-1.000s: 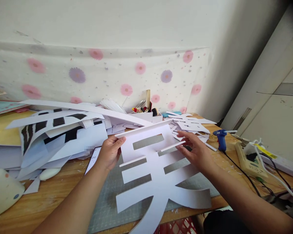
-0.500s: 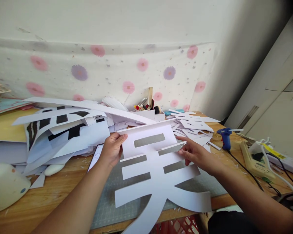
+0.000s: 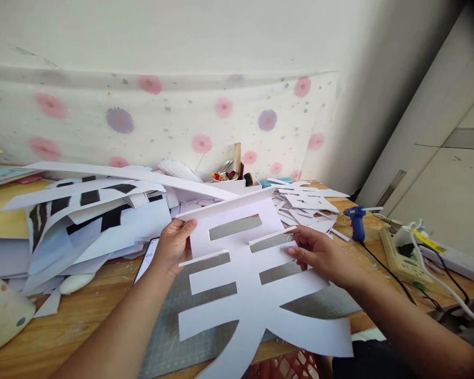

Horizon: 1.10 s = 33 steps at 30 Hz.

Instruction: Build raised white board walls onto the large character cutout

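A large white foam-board or card cut-out (image 3: 253,300), shaped like a written character with slots and curved legs, is tilted up over the green cutting mat (image 3: 161,331). Narrow white strips stand on edge along parts of its upper outline, including a long one (image 3: 225,205) across the top. My left hand (image 3: 177,242) grips its upper left side, thumb in front and the other fingers largely hidden behind. My right hand (image 3: 314,250) pinches the end of a right-hand bar, its thumb on the face and its fingers by the short strip (image 3: 272,235) there.
Paper sheets with black marks (image 3: 98,210) pile up at left, beside a phone (image 3: 147,258). White offcuts (image 3: 304,202) lie at back right. A blue glue gun (image 3: 356,221) and a power strip (image 3: 403,255) with cords stand at right. A box of tools (image 3: 231,184) sits by the wall.
My right thumb has come down onto the right-hand bar, and the fingers have closed around its end. The cut-out has shifted slightly left in view, as has the whole scene.
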Motion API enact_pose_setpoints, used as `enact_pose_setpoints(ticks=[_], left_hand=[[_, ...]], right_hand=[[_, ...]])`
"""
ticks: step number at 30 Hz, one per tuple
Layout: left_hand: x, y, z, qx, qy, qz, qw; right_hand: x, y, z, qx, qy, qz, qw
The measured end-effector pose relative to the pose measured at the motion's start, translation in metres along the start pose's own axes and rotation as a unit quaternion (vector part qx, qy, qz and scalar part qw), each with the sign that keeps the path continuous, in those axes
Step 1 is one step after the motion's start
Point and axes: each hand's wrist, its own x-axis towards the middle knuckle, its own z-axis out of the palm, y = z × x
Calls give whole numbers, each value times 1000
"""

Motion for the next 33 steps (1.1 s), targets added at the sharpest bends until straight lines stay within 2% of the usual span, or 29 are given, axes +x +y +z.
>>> enact_pose_setpoints(ticks=[5, 7, 11, 13, 16, 20, 27, 33], left_hand=[[2, 0, -3, -2, -15, 8, 1000], [2, 1, -3, -5, -13, 4, 1000], [2, 0, -2, 9, -4, 10, 1000], [2, 0, -1, 19, -3, 17, 1000], [2, -1, -1, 23, 7, 20, 1000], [3, -3, -2, 22, 17, 12, 1000], [2, -1, -1, 21, 10, 10, 1000], [4, -3, -3, 22, -7, 15, 1000]], right_hand=[[-3, -9, 2, -29, 49, -47, 997], [-3, -10, 3, -83, 79, -63, 991], [-3, -13, 7, -257, 170, -122, 944], [-2, -16, 11, -327, 193, -126, 917], [1, -20, 16, -389, 209, -108, 891], [5, -22, 19, -415, 223, -103, 876], [3, -22, 15, -427, 224, -181, 857], [3, -23, 11, -436, 209, -199, 852]])
